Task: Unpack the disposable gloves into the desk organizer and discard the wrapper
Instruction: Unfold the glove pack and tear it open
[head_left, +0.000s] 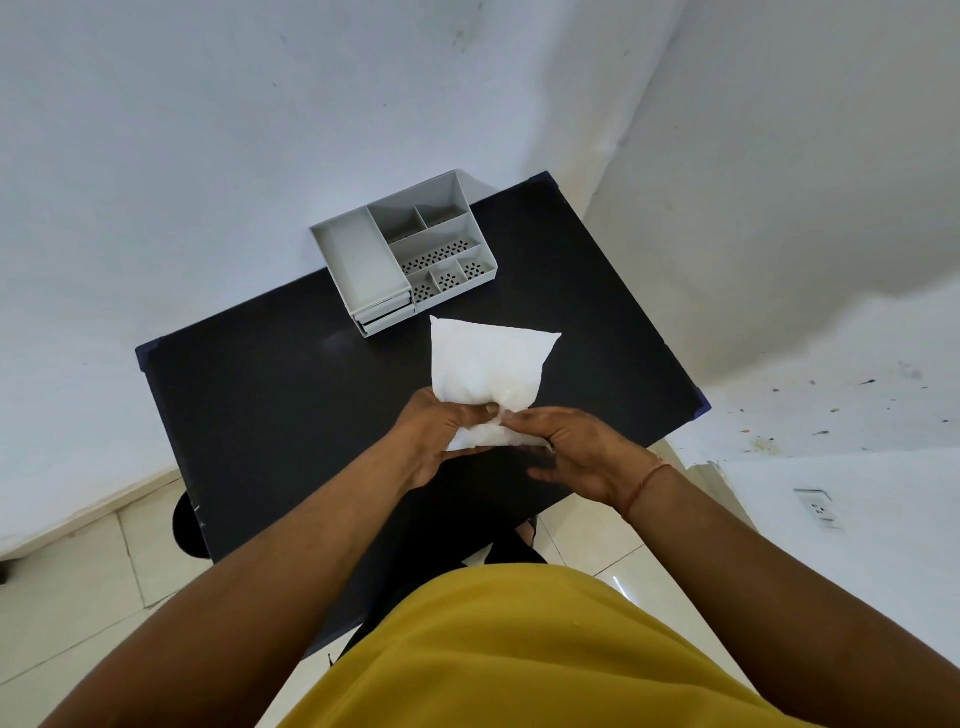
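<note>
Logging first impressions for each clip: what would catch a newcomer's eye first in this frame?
The white packet of gloves stands out against the black table, pinched at its near end by the left hand and right hand at the centre of the view. Beyond it, at the table's far edge near the wall, sits the grey desk organizer, its compartments showing nothing inside.
</note>
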